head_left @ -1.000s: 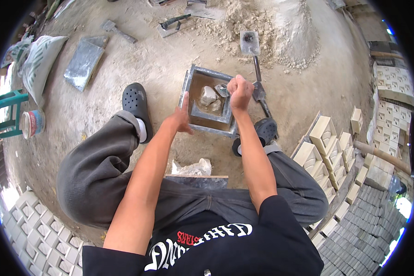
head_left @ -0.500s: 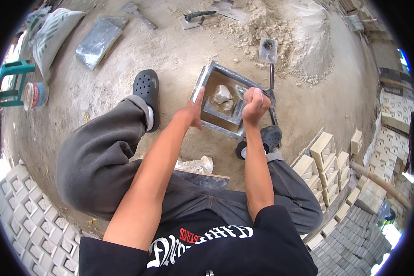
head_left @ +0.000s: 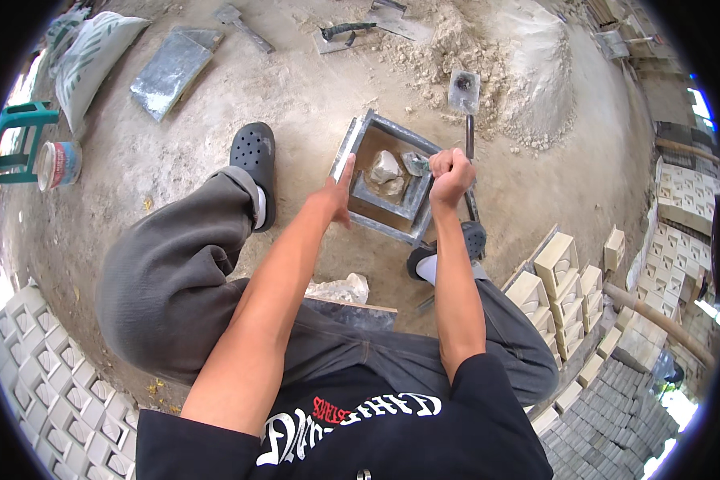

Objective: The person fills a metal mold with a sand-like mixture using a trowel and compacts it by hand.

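A square grey metal mould (head_left: 420,232) lies on the ground between my feet. Inside it is a smaller raised frame, with pale, rough lumps (head_left: 386,166) sitting within. My left hand (head_left: 336,198) presses against the mould's left wall, its fingers stretched along the rim and spread apart. Above the mould's right side, my right hand (head_left: 452,176) is closed in a fist around a small trowel (head_left: 415,164). The trowel's blade points left, beside the lumps, and its handle is hidden in my fingers.
A shovel (head_left: 464,92) lies beyond the mould beside a powder heap (head_left: 540,72). Several trowels and a hammer (head_left: 245,29) lie farther off. Cast blocks (head_left: 564,276) are stacked at right. At left are a metal plate (head_left: 172,72), bucket (head_left: 59,165) and green stool (head_left: 16,140).
My right hand has shifted slightly right with the trowel, and more of its blade shows. My left hand stays on the mould's left wall.
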Available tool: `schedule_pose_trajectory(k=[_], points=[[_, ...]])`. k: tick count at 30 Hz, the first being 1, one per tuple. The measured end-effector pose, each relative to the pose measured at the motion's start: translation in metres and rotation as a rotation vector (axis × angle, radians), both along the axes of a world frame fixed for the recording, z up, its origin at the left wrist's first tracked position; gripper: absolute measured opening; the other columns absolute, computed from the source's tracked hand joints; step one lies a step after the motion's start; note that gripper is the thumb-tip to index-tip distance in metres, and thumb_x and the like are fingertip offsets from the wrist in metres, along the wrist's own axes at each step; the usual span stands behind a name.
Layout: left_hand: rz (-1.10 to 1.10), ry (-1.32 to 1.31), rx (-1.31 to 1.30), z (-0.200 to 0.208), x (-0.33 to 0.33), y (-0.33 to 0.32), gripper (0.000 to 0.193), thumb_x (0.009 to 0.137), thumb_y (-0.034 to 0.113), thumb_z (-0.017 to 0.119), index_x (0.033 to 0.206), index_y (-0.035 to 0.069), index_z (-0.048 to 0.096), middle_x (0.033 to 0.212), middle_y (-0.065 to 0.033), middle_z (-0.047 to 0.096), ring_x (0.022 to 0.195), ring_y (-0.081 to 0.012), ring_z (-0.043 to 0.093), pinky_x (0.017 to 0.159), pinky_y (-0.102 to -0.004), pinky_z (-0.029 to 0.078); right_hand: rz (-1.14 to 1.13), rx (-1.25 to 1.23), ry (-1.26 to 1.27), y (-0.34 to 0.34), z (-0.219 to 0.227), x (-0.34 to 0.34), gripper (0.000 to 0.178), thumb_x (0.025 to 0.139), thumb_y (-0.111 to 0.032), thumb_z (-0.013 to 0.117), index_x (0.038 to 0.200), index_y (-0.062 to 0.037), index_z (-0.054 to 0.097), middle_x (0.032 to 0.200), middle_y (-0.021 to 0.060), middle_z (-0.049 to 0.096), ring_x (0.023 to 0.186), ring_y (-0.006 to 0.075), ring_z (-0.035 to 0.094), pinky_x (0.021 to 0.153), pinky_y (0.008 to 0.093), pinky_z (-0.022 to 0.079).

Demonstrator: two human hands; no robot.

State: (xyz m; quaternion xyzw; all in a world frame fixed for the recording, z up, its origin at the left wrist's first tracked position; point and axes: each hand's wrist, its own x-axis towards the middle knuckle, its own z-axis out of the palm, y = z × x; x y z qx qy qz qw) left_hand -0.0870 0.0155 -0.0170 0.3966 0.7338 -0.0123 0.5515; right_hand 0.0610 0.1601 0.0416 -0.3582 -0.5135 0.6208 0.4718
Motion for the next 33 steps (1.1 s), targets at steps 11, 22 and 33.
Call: schedule_pose_trajectory(k=[11,22,33], points=[[-0.102,0.036,0.094,-0.008,-0.003,-0.002,0.151,0.06,0.028,0.089,0.136,0.02,-0.041,0.13,-0.0368,0.04,0.113,-0.0482,0.051,0.098,-0.0498,0.044,-0.029,-0.075,0.037,0.006,0.01,-0.006,0.041,0.091,-0.017,0.042,0.053,-0.0088,0.029,0.049,-0.0001,0.031,0.045,0.0106,0.029,0.046,0.0287,0.025],[-0.058,0.006,0.031,-0.005,-0.002,0.0,0.148,0.061,0.023,0.089,0.137,0.032,-0.038,0.145,-0.0298,0.029,0.125,-0.0439,0.045,0.103,-0.0514,0.04,-0.002,0.015,0.076,0.008,0.013,-0.021,0.043,0.091,-0.015,0.043,0.052,-0.0087,0.028,0.048,-0.0009,0.032,0.046,0.0089,0.03,0.045,0.0285,0.023],[-0.109,-0.019,0.04,-0.005,0.0,0.001,0.15,0.059,0.026,0.089,0.138,0.023,-0.039,0.134,-0.0395,0.035,0.12,-0.0508,0.045,0.104,-0.0504,0.039,0.207,0.083,-0.119,0.023,-0.019,-0.045,0.043,0.092,-0.015,0.044,0.051,-0.0061,0.033,0.048,-0.0011,0.036,0.045,0.008,0.033,0.044,0.0278,0.024]])
